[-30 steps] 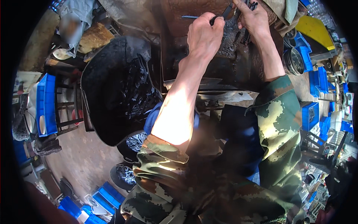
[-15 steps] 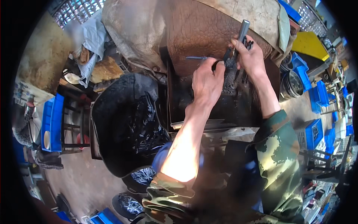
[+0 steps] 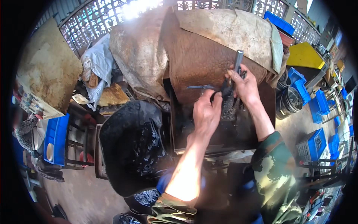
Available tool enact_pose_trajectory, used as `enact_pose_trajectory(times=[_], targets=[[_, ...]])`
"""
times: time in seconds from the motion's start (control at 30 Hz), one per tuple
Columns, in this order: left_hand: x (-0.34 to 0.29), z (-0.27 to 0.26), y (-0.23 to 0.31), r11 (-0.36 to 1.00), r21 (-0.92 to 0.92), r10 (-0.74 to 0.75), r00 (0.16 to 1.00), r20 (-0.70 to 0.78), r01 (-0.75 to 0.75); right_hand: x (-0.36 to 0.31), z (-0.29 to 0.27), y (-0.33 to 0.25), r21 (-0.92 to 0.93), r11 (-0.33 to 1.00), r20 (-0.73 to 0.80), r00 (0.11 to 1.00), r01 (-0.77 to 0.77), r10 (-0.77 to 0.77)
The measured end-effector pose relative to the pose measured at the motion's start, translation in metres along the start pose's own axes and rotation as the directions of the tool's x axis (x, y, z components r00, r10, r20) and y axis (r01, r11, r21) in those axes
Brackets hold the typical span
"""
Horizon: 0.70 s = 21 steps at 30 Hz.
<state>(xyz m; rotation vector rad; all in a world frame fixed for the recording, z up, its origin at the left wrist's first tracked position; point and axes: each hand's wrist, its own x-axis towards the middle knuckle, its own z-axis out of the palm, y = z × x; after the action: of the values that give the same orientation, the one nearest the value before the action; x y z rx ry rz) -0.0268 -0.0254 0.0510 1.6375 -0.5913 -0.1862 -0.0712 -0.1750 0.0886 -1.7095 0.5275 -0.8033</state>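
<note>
Above a dark metal tray [image 3: 261, 123], my two hands work close together. My left hand [image 3: 206, 114] pinches a thin dark metal piece [image 3: 198, 87], whose narrow end sticks out to the left; a black part by its thumb reaches toward the right hand. My right hand [image 3: 247, 86] is closed round an upright grey metal rod [image 3: 239, 58], its top end bare. Several small black pieces [image 3: 243, 74] stick up between the fingers of that hand. Below the rod, a dark, rough clump [image 3: 228, 108] shows between the hands; I cannot make out its parts.
Left of the tray stands a big black tub [image 3: 119, 127] with shiny dark strips inside. Brown sheeting [image 3: 201, 63] covers what lies beyond the tray. A bucket [image 3: 290, 102] and blue bins [image 3: 319, 104] stand to the right; another blue bin [image 3: 56, 140] is at the left.
The view has tilted upward, so the tray and tub sit lower and more lattice wall shows. Both hands keep nearly the same grip, with the rod still in the right one.
</note>
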Motion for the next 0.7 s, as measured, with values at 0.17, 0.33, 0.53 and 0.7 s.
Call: enact_pose_trajectory(times=[0.17,0.33,0.53,0.7], targets=[[0.0001,0.0023,-0.0041,0.999,0.037,0.036,0.999,-0.026,-0.035,0.0016,-0.0046,0.0049,-0.061,0.998,0.023,0.999,0.024,-0.023],[-0.0023,0.0015,-0.0031,1.0,0.005,-0.024,1.0,-0.004,0.024,-0.0023,-0.0024,0.0041,-0.027,0.999,0.006,1.0,0.025,-0.025],[-0.0012,-0.0003,-0.0005,0.988,-0.053,0.143,0.988,-0.052,-0.145,-0.0011,-0.0021,-0.0013,-0.071,0.996,0.002,0.999,-0.051,0.052],[-0.0077,-0.0039,-0.0005,0.996,-0.093,-0.009,1.0,0.023,0.011,-0.0016,-0.0034,0.0043,-0.041,0.999,0.025,1.0,-0.007,0.008]])
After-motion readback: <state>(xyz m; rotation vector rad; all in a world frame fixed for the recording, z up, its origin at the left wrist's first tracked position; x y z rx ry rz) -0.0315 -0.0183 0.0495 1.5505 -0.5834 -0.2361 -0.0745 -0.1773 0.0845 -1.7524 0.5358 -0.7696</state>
